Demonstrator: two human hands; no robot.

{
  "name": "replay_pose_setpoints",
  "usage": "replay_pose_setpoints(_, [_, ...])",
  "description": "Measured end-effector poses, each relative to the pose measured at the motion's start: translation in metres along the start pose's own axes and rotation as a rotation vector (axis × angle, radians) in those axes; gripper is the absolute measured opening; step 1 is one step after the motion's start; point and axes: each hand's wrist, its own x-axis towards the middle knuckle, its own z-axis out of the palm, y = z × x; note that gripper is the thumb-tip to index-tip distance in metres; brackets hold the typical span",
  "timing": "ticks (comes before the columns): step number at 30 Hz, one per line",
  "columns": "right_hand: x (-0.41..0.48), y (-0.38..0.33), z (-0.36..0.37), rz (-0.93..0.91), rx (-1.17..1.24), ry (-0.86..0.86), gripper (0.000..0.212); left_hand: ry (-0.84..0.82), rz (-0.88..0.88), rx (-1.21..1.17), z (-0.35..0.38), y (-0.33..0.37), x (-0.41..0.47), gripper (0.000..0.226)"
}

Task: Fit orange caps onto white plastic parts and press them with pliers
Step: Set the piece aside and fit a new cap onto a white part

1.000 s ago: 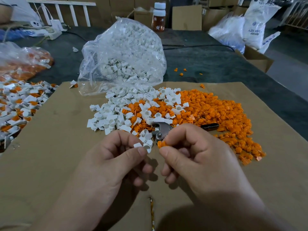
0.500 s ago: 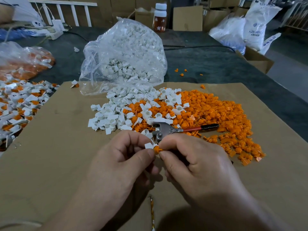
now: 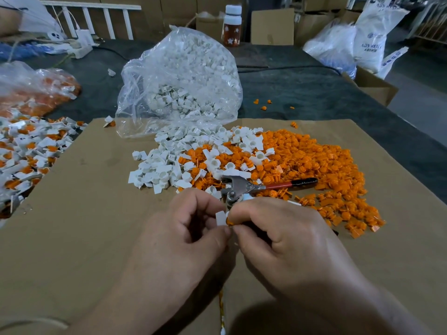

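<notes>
The left hand point(image 3: 183, 228) pinches a white plastic part point(image 3: 220, 217) between thumb and curled fingers. The right hand point(image 3: 278, 233) pinches an orange cap point(image 3: 229, 222), pressed against the part's right side where the two sets of fingers meet. Just beyond the fingers lies the metal head of the pliers point(image 3: 238, 187), one red-and-black handle running off to the right. Behind it spread a heap of loose white parts point(image 3: 164, 170) and, to the right, a heap of orange caps point(image 3: 314, 160), all on a cardboard sheet point(image 3: 72, 226) over the tabletop point(image 3: 302, 93). Farther off slumps a clear bag of white parts point(image 3: 183, 76). Far left of the fingers lies a pile of capped pieces point(image 3: 26, 151).
</notes>
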Motion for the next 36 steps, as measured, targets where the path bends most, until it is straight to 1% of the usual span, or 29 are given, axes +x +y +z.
replay_pose_setpoints(4, [-0.001, 0.003, 0.0, 0.01, 0.125, 0.003, 0.013, 0.012, 0.001, -0.025, -0.001, -0.004, 0.002, 0.025])
replay_pose_setpoints(5, [-0.002, 0.004, 0.0, 0.056, 0.206, 0.0, 0.011, 0.016, 0.008, -0.029, -0.002, -0.005, 0.002, 0.025])
replay_pose_setpoints(8, [-0.004, 0.008, 0.0, 0.265, 0.572, -0.02, 0.013, 0.001, 0.036, -0.027, -0.005, -0.006, 0.003, 0.026])
replay_pose_setpoints(10, [-0.003, 0.01, -0.001, 0.321, 0.654, -0.061, 0.015, -0.019, 0.051, -0.03, -0.008, -0.005, 0.001, 0.031])
replay_pose_setpoints(12, [-0.001, 0.012, -0.001, 0.337, 0.732, -0.119, 0.016, -0.051, 0.061, -0.068, -0.009, -0.005, -0.001, 0.036])
replay_pose_setpoints(14, [-0.001, 0.014, -0.001, 0.348, 0.827, -0.16, 0.017, -0.073, 0.07, -0.132, -0.008, -0.006, -0.002, 0.033])
replay_pose_setpoints(18, [0.0, 0.014, 0.001, 0.322, 0.856, -0.167, 0.019, -0.086, 0.067, -0.192, -0.008, -0.006, -0.004, 0.03])
replay_pose_setpoints(22, [0.0, 0.015, 0.003, 0.301, 0.861, -0.158, 0.021, -0.113, 0.04, -0.309, -0.007, -0.007, -0.001, 0.025])
replay_pose_setpoints(27, [0.0, 0.015, 0.006, 0.318, 0.866, -0.176, 0.015, -0.166, 0.007, -0.339, -0.007, -0.012, -0.002, 0.022])
replay_pose_setpoints(32, [0.0, 0.016, 0.005, 0.336, 0.906, -0.172, 0.011, -0.181, -0.008, -0.341, -0.007, -0.013, -0.002, 0.02])
replay_pose_setpoints(36, [0.0, 0.017, 0.006, 0.365, 0.92, -0.159, 0.011, -0.156, -0.034, -0.377, -0.005, -0.011, -0.002, 0.024])
